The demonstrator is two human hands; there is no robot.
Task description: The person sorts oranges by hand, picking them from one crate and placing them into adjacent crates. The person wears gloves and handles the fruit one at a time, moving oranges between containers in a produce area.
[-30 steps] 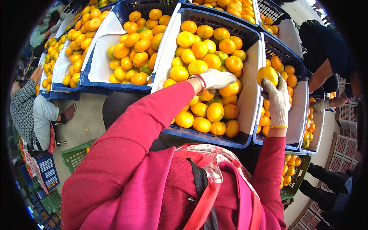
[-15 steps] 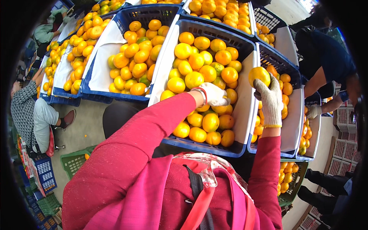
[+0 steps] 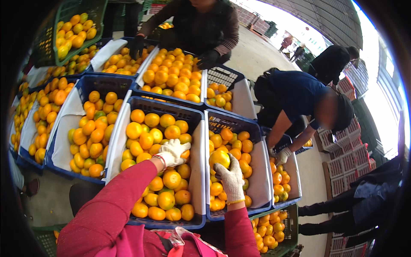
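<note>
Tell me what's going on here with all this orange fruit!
Someone in red sleeves is handling the fruit with gloved hands. Their right hand holds one yellow-orange fruit above the crate on the right. Their left hand is on the fruit in the front crate; I can't tell if it grips one. Across from them, a person wearing dark gloves is at more crates, and a person in a blue shirt bends over another on the right.

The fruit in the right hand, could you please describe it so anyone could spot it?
Find the crate under the left hand, then the blue one to its right. There, the right hand grips the fruit, yellower than those around it.
</note>
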